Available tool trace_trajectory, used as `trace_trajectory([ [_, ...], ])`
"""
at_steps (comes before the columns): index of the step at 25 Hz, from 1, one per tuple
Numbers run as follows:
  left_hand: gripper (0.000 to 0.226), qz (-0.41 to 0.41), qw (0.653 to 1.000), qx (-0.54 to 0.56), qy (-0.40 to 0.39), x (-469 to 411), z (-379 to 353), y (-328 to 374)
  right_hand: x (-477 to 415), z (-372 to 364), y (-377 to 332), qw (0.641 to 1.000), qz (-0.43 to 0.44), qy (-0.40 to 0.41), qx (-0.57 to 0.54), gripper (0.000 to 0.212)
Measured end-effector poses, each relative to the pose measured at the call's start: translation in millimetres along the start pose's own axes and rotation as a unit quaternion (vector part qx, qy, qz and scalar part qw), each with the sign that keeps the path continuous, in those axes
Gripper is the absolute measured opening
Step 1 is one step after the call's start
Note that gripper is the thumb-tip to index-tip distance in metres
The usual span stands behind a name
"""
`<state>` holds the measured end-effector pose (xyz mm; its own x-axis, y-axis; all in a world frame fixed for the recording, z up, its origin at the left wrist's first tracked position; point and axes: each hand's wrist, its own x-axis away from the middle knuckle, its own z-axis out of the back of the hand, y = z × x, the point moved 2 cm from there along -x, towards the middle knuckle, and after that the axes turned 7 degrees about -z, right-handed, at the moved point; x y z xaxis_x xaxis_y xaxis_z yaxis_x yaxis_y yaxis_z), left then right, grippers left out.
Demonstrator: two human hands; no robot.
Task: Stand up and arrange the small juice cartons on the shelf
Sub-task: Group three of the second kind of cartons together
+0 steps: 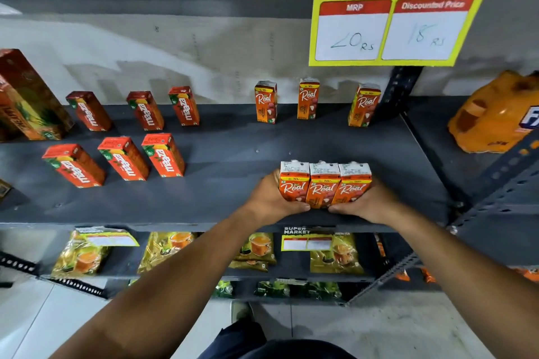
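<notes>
Three small orange Real juice cartons [324,183] stand side by side, pressed together, near the front edge of the dark grey shelf [233,198]. My left hand [272,198] grips the left end of the trio and my right hand [369,201] grips the right end, thumbs curled across the fronts. Three more Real cartons [307,99] stand upright and spaced apart along the back. To the left, several red Maaza cartons [163,154] stand in two rows.
A large red juice carton [26,96] stands at the far left. A yellow price sign [390,23] hangs above the shelf's right part. An orange bottle pack [495,116] lies beyond the upright post. Yellow tea packets [81,253] fill the lower shelf.
</notes>
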<state>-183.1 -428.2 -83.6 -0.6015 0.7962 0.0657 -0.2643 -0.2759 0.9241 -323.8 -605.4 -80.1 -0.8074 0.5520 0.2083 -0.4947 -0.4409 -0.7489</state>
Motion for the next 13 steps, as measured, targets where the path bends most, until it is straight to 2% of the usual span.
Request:
trace_trajectory([
  [7,0.072,-0.001,0.999,-0.036,0.014,15.2,-5.6,-2.9,9.2,-3.2,5.8,0.999,0.032,-0.011,-0.006,0.046],
  [13,0.071,0.003,0.999,-0.041,0.014,14.9,-7.1,-4.9,10.2,-1.9,6.0,0.999,0.045,-0.017,-0.013,0.049],
])
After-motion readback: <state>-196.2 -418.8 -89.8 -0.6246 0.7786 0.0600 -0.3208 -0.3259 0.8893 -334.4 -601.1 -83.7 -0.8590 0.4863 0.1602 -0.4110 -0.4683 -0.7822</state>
